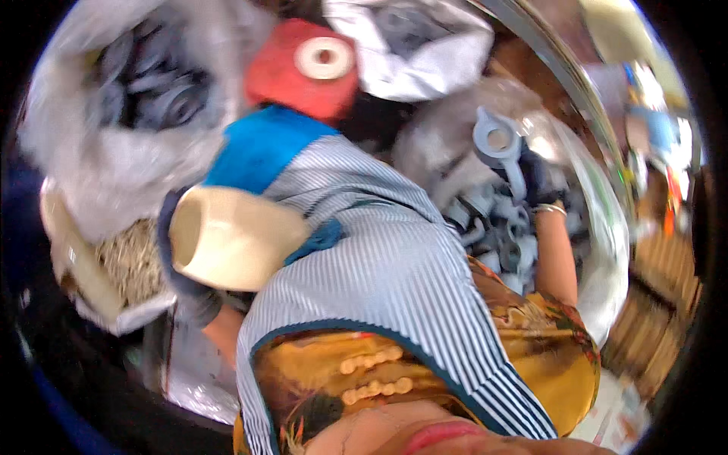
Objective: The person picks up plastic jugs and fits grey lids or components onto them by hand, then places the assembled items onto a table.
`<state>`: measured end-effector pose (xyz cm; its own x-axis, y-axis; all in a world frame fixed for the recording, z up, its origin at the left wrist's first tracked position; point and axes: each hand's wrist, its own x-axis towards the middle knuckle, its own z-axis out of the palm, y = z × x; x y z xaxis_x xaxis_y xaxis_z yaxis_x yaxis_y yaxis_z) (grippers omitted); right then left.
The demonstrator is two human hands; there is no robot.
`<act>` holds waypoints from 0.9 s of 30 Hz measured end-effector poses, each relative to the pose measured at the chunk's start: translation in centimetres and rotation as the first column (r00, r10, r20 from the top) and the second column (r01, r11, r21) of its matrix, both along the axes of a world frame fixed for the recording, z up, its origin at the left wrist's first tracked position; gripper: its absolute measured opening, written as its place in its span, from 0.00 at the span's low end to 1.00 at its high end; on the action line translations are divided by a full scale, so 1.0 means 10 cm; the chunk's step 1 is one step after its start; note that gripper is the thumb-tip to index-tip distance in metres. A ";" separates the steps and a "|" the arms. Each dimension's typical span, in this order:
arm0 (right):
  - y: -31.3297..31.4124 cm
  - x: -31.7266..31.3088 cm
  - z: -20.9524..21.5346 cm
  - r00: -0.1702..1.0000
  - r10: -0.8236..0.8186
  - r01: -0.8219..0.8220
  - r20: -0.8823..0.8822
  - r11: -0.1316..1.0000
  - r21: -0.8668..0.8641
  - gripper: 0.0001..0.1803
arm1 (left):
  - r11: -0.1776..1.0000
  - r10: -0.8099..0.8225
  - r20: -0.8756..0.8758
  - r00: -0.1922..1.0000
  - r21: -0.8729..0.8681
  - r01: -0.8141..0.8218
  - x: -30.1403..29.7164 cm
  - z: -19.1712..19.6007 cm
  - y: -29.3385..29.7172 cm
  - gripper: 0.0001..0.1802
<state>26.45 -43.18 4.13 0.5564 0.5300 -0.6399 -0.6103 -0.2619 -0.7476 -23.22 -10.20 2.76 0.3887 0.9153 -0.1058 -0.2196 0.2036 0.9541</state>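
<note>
My left hand [189,292], in a dark glove, is wrapped round a cream plastic jug-like body [254,235]. The wide mouth of this body faces left, and it lies tilted against my striped apron. On the other side, my gloved right hand [537,173] grips a grey plastic ring-shaped part with a handle [497,140]. It is raised over a clear plastic sack [607,250] full of similar grey parts [497,220]. Some fingers of both hands are hidden behind what they hold.
A red stool-like thing [277,64] bearing a white ring [324,58] stands ahead. At the far left, a plastic sack [57,136] holds dark grey parts. A white sack [409,80] is at the back. A box of small beige pieces [133,262] sits at the left.
</note>
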 end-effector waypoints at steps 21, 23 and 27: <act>2.11 -1.90 -0.83 0.019 0.124 -0.785 0.992 0.616 -0.062 0.29 | 0.972 0.221 0.145 0.964 -0.111 -0.206 -0.23 0.14 -0.30 0.28; 2.08 -1.92 -0.81 0.268 0.239 -0.763 0.933 0.644 0.054 0.26 | 0.985 0.170 0.114 0.979 -0.061 -0.164 -0.17 0.14 -0.25 0.28; 1.93 -1.60 -1.10 0.581 0.337 -0.633 0.741 0.760 0.151 0.24 | 0.990 0.140 0.192 0.971 -0.059 -0.131 -0.17 0.10 -0.31 0.26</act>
<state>10.40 -23.89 -6.88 0.3155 0.9460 0.0738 0.1944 0.0117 -0.9809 -24.91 -13.30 3.80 0.2788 0.9568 -0.0827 -0.4293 0.2012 0.8804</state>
